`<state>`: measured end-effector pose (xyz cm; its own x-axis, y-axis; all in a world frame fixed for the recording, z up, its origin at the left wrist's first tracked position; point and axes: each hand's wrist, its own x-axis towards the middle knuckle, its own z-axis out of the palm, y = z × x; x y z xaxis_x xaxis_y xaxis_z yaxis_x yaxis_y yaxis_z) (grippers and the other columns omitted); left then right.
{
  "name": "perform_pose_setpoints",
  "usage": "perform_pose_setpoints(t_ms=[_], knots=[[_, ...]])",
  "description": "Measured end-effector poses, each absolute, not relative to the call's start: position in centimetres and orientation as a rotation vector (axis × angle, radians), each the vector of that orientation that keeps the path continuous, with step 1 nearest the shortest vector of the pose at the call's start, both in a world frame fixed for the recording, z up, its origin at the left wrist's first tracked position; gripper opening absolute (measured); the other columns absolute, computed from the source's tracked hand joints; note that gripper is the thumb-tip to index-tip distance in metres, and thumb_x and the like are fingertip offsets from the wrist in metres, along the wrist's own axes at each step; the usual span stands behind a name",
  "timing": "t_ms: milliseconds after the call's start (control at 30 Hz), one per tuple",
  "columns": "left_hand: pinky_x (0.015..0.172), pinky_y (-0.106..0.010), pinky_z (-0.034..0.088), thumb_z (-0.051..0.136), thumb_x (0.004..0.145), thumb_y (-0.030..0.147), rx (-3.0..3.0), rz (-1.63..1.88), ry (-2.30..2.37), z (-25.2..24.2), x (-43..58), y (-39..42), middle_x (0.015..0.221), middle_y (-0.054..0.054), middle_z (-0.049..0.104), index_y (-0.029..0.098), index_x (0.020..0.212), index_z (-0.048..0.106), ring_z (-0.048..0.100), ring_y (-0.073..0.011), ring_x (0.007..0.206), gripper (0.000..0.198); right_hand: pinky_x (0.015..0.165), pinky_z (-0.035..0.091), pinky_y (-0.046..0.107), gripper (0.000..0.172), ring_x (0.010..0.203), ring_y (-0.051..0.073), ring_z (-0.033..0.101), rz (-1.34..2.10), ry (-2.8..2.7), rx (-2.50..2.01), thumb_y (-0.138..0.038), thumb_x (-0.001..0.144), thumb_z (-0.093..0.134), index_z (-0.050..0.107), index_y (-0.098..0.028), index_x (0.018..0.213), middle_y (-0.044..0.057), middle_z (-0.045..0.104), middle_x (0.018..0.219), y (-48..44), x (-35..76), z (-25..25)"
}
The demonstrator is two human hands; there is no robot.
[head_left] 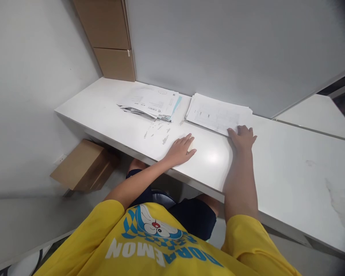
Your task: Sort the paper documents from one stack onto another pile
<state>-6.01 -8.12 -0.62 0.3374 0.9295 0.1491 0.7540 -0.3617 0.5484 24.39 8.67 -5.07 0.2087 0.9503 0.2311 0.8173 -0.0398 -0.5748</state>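
On the white table, my left hand (180, 150) rests near the front edge, its fingers and thumb around a small pale piece (191, 143). Most of that piece is hidden under the hand, so its kind does not show. To the right, my right hand (242, 138) lies with fingers apart at the near right corner of a stack of printed papers (215, 114), touching it. Left of this stack sits a looser pile of papers (152, 100) with uneven edges and a light blue sheet. Dark smudges (166, 140) mark the tabletop between that pile and my left hand.
Cardboard boxes (115, 63) stand at the table's far left end against the grey partition (218, 50). Another cardboard box (80, 165) is below the table on the left, beside the wall. Worn marks (339, 203) show on the table's right part (290, 168).
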Motion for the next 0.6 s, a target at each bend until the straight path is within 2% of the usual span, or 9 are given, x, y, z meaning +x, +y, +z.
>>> perform_pose_setpoints(t_ms=[67,167,367,467,600], knots=[[0.125,-0.046,0.026,0.026,0.102,0.054,2.220,0.618,1.484,-0.56,-6.05,-8.15,0.169,-0.008,0.023,0.025,0.155,0.029,0.028,-0.0267,0.154,0.060,0.117,0.007,0.068,0.063,0.146,0.041,0.026,0.234,-1.684,-1.952,-0.056,0.084,0.058,0.058,-0.014,0.131,0.022,0.045,0.151,8.65,24.16,-5.13],[0.125,-0.046,0.026,0.027,0.101,0.054,2.218,0.609,1.490,-0.56,-6.05,-8.13,0.170,-0.008,0.022,0.025,0.155,0.028,0.027,-0.0264,0.155,0.061,0.119,0.005,0.065,0.072,0.146,0.040,0.026,0.141,-1.662,-1.940,-0.055,0.084,0.060,0.052,-0.010,0.140,0.025,0.038,0.156,8.57,23.77,-5.15],[0.125,-0.046,0.026,0.027,0.101,0.054,2.224,0.633,1.482,-0.79,-5.98,-7.97,0.169,-0.009,0.023,0.025,0.155,0.028,0.028,-0.0267,0.154,0.061,0.113,0.022,0.063,0.057,0.131,0.041,0.041,0.075,-1.620,-1.824,-0.054,0.081,0.063,0.062,-0.013,0.121,0.023,0.054,0.139,8.48,23.44,-5.18],[0.125,-0.046,0.026,0.027,0.102,0.053,2.225,0.637,1.481,-0.81,-6.01,-7.97,0.169,-0.009,0.023,0.024,0.155,0.029,0.028,-0.0269,0.154,0.061,0.114,0.026,0.058,0.059,0.130,0.038,0.044,0.127,-1.764,-1.803,-0.057,0.078,0.066,0.062,-0.015,0.119,0.020,0.057,0.134,8.65,23.45,-5.26],[0.125,-0.046,0.026,0.029,0.102,0.052,2.221,0.631,1.489,-0.69,-6.01,-8.05,0.169,-0.009,0.023,0.023,0.155,0.030,0.028,-0.0266,0.154,0.060,0.117,0.027,0.054,0.065,0.134,0.037,0.042,0.196,-1.914,-1.764,-0.057,0.072,0.071,0.061,-0.016,0.122,0.018,0.055,0.141,9.01,23.65,-5.47]])
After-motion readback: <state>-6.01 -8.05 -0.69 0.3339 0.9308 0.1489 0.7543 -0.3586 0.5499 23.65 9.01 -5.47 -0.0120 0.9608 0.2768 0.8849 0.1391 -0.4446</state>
